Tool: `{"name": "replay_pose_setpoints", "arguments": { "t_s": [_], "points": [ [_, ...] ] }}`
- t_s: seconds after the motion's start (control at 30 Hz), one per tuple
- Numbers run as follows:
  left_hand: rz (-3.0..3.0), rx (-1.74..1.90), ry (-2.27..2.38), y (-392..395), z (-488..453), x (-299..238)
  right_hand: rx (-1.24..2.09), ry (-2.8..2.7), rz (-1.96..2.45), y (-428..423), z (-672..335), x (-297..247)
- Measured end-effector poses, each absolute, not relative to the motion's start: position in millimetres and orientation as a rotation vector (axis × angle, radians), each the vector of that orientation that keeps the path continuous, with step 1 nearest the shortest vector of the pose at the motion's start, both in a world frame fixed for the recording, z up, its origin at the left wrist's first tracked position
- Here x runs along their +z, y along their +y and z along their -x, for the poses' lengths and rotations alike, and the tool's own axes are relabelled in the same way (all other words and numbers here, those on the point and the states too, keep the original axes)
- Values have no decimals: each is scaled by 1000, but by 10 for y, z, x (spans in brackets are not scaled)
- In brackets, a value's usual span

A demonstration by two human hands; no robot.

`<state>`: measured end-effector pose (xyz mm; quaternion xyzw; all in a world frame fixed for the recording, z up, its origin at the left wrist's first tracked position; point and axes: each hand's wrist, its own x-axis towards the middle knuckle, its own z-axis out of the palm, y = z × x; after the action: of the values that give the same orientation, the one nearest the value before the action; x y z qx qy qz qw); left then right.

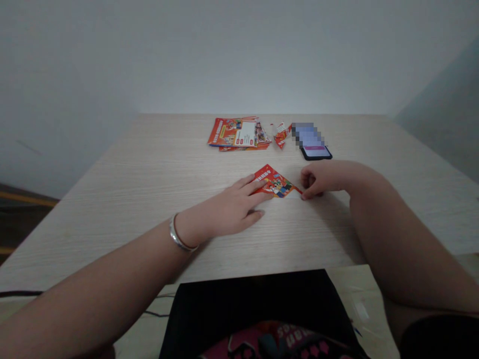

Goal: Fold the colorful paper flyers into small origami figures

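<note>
On the table in front of me lies a red printed leaflet (279, 185) with cartoon figures, folded to a point at the top. My left hand (239, 204) rests on its left part with fingers stretched out, hiding that side. A silver bangle (175, 234) circles my left wrist. At the leaflet's lower right corner my right hand (318, 180) is closed in a pinch on the narrow tip. A whitish strip runs along the lower edge near that tip.
Farther back is a stack of red printed leaflets (228, 132). Right of it stands a small folded red-and-white paper piece (280, 135), then a phone (318, 151) with its screen lit. The wooden table (149, 164) meets a pale wall. A black surface (250, 294) lies nearest my body.
</note>
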<state>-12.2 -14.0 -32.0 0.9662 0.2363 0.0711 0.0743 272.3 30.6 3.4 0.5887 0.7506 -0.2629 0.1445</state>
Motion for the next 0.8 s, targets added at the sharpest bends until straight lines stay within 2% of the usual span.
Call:
{"name": "replay_pose_setpoints", "arguments": {
  "t_s": [0.4, 0.6, 0.8],
  "points": [
    [-2923, 220, 682, -134, 139, -338, -960, 2114, -1746, 326, -2839, 60],
    [-2954, 306, 840, -101, 67, -455, -639, 2483, -2083, 367, -2654, 66],
    [-2919, 277, 923, -38, -21, -502, -767, 2636, -1980, 354, -2311, -143]
  ]
}}
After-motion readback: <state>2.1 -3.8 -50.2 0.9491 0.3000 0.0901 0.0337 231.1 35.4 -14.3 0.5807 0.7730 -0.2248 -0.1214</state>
